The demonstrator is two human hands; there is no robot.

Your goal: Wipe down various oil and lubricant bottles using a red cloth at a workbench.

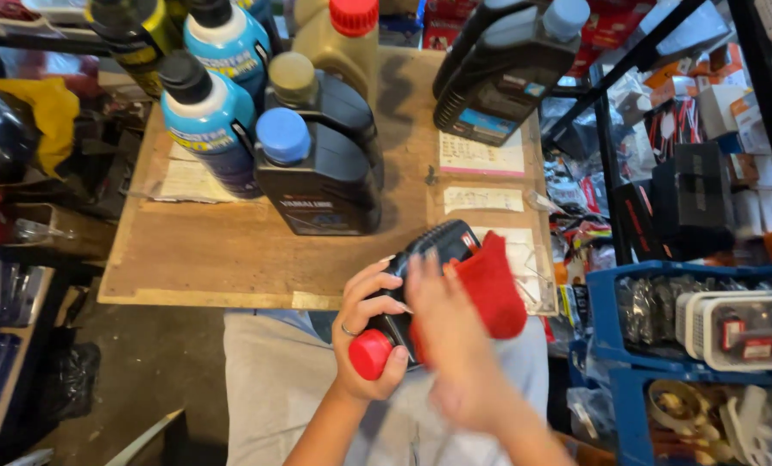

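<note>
My left hand (364,324) grips a black oil bottle (433,246) with a red cap (369,354), held tilted over my lap, cap toward me. My right hand (450,332) is blurred with motion and presses a red cloth (492,285) against the bottle's side. A ring sits on a finger of my left hand. The bottle's far end reaches the near edge of the wooden table (230,259).
Several oil bottles stand on the table: two blue ones (209,116), black ones with blue or olive caps (317,168), a tan one with a red cap (343,39). Paper slips (481,155) lie at its right. A blue crate (606,319) and parts shelves stand right; a helmet (2,134) left.
</note>
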